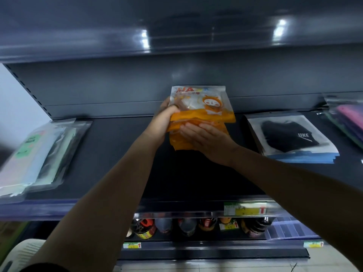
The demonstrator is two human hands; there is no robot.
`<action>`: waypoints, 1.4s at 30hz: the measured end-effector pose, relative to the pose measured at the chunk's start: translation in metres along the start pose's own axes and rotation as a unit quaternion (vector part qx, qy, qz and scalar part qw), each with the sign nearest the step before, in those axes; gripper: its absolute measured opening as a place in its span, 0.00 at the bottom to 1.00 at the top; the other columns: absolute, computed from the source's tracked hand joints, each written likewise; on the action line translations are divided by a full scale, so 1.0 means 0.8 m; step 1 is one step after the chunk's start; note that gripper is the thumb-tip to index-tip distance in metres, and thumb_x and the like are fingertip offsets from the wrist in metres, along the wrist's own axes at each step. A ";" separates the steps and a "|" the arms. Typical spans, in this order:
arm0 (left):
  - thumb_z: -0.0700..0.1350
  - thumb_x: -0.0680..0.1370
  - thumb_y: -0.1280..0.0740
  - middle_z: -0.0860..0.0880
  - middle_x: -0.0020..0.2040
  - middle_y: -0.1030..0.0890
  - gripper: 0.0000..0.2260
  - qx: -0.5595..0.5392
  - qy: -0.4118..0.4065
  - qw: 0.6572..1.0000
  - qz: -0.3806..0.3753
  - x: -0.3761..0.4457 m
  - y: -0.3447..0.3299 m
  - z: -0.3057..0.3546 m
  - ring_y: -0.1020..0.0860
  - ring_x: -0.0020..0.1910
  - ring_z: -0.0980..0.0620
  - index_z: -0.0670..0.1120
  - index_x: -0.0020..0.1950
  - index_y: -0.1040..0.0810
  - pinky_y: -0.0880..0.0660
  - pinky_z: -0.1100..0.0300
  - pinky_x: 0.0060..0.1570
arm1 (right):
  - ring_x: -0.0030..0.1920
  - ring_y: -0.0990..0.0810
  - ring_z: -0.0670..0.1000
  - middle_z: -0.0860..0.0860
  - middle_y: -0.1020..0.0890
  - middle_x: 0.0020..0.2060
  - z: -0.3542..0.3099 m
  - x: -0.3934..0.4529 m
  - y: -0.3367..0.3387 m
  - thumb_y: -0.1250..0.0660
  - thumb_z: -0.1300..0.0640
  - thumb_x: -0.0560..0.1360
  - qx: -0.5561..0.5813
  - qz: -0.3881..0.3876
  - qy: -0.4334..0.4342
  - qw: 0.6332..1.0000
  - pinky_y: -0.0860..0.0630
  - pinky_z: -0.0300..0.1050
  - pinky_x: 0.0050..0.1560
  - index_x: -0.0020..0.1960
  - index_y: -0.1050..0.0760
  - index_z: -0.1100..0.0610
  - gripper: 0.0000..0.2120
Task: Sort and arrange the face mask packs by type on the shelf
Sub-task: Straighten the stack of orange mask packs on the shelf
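Orange packs of face masks [202,112] sit bunched at the middle of the dark shelf [110,154], raised off its surface. Her left hand [163,122] curls round their left edge; the right hand [206,140] lies flat on their lower front, fingers straight. She seems to be squaring this type together. Next they need laying down between the pale packs [37,154] at nine o'clock and the black mask packs [290,136] at three.

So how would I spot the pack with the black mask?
Look at the dark shelf, right of the two hands. The black mask pack lies flat on blue packs, alone in showing a black mask with white lettering.
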State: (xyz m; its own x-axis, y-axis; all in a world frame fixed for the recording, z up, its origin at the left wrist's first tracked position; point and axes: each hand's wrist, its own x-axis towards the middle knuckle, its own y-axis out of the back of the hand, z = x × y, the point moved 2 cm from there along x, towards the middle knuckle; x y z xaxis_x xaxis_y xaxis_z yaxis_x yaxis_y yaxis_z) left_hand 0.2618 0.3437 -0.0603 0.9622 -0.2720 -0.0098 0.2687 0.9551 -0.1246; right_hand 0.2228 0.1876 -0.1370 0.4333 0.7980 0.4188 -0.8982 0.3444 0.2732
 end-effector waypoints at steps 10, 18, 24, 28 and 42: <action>0.37 0.75 0.37 0.50 0.53 0.21 0.17 -0.003 0.011 0.999 0.046 -0.018 -0.003 0.000 0.21 0.47 0.55 0.51 0.62 0.26 0.24 0.66 0.40 | 0.73 0.39 0.53 0.52 0.36 0.73 0.004 0.002 0.009 0.40 0.48 0.76 0.050 0.011 0.099 0.994 0.49 0.52 0.73 0.74 0.48 0.59 0.33; 0.41 0.77 0.35 0.49 0.58 0.22 0.19 -0.013 0.012 0.994 0.109 -0.028 -0.010 -0.016 0.22 0.47 0.57 0.47 0.69 0.29 0.25 0.67 0.39 | 0.71 0.38 0.55 0.52 0.36 0.69 0.025 -0.019 0.050 0.34 0.55 0.75 0.135 0.113 0.050 0.983 0.49 0.53 0.73 0.71 0.39 0.55 0.27; 0.39 0.77 0.35 0.51 0.51 0.22 0.18 -0.057 0.014 0.990 0.126 -0.030 -0.006 -0.015 0.22 0.44 0.57 0.46 0.67 0.28 0.25 0.68 0.34 | 0.73 0.42 0.61 0.61 0.36 0.72 0.105 -0.013 0.076 0.41 0.45 0.74 0.433 -0.021 -0.420 0.797 0.53 0.63 0.71 0.71 0.37 0.58 0.29; 0.39 0.77 0.35 0.51 0.50 0.21 0.16 -0.061 0.024 0.990 0.125 -0.032 -0.010 -0.013 0.21 0.46 0.53 0.46 0.64 0.26 0.24 0.63 0.39 | 0.74 0.42 0.57 0.56 0.35 0.72 0.105 -0.013 0.021 0.37 0.40 0.75 0.600 -0.223 -0.560 0.526 0.41 0.49 0.72 0.72 0.38 0.55 0.31; 0.55 0.55 0.19 0.54 0.66 0.28 0.45 0.203 -0.136 0.969 -0.035 -0.049 0.009 -0.037 0.26 0.64 0.54 0.64 0.67 0.37 0.24 0.47 0.59 | 0.70 0.33 0.53 0.55 0.30 0.69 0.119 0.014 -0.003 0.37 0.46 0.77 0.597 -0.233 -0.462 0.613 0.37 0.46 0.71 0.70 0.31 0.54 0.24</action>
State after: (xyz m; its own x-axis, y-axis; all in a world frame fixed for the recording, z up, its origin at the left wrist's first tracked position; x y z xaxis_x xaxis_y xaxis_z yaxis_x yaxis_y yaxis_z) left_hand 0.2251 0.3577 -0.0904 0.9020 -0.3496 0.2532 0.2756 0.9179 0.2854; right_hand 0.2371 0.1485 -0.0505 0.9746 -0.0602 0.2156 -0.2058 -0.6198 0.7573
